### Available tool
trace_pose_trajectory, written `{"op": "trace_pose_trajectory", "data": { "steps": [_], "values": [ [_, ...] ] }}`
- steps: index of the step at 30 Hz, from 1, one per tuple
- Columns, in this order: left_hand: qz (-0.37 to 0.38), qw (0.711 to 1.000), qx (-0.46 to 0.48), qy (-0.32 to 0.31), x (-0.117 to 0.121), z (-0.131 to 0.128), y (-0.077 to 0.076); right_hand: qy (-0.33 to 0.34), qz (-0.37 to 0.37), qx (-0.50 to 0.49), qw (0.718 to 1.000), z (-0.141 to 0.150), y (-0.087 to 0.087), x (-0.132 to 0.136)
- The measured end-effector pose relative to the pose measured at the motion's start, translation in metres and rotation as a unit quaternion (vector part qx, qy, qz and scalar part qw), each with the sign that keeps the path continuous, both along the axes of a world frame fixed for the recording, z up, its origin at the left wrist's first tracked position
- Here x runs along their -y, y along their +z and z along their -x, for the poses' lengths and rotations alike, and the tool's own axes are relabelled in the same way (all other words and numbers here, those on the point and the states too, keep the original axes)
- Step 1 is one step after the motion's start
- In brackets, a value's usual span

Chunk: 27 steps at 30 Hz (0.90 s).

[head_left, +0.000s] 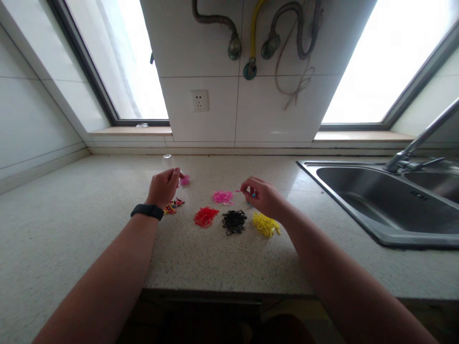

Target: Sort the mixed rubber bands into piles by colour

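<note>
- Two bare hands are being held out over one worktop, and one dark wristband is being worn on the left.
- In the right hand, one pink band is being pinched, grip closed at the fingertips, just beyond the pink pile's right edge.
- By the left hand, finger and thumb are being pressed together; whether anything is being pinched there cannot be told.
- Four one-colour piles are being shown in full, or nearly so: one pink pile behind, then one red pile, one black pile and one yellow pile being lined up from left to right in front.
- A fifth heap, one mixed pile, is being partly covered by the left wrist; the single bands are being tangled too closely to be counted.
- One blue piece is being glimpsed under the right fingers, mostly hidden.
- One pink object is being seen just beside the left fingertips, its kind unclear, with one clear cup being stood behind the hand.
- At the right, one steel sink is being framed by the worktop.
</note>
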<state>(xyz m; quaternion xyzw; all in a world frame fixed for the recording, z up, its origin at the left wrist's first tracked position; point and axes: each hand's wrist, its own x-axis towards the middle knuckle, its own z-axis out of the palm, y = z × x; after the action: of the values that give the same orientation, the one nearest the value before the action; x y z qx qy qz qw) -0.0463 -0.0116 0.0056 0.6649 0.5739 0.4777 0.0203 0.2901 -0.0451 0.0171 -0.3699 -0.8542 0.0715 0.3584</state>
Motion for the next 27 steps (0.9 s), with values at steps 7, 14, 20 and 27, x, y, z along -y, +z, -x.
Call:
{"op": "trace_pose_trajectory", "data": {
  "steps": [7,14,20,27],
  "values": [
    [0.005,1.000,0.003,0.001,0.001,-0.001,0.001,0.012,0.004,0.039,0.999,-0.001,0.000,-0.001],
    [0.004,1.000,0.002,-0.004,0.000,-0.001,0.000,0.036,0.006,0.146,0.989,-0.001,-0.004,-0.003],
    [0.008,1.000,0.001,-0.009,0.000,-0.001,0.000,0.013,0.047,0.189,0.981,0.006,-0.012,-0.003],
    [0.010,1.000,0.000,-0.014,0.001,-0.002,0.001,0.008,0.088,0.231,0.969,0.013,-0.010,0.002]
  ]
}}
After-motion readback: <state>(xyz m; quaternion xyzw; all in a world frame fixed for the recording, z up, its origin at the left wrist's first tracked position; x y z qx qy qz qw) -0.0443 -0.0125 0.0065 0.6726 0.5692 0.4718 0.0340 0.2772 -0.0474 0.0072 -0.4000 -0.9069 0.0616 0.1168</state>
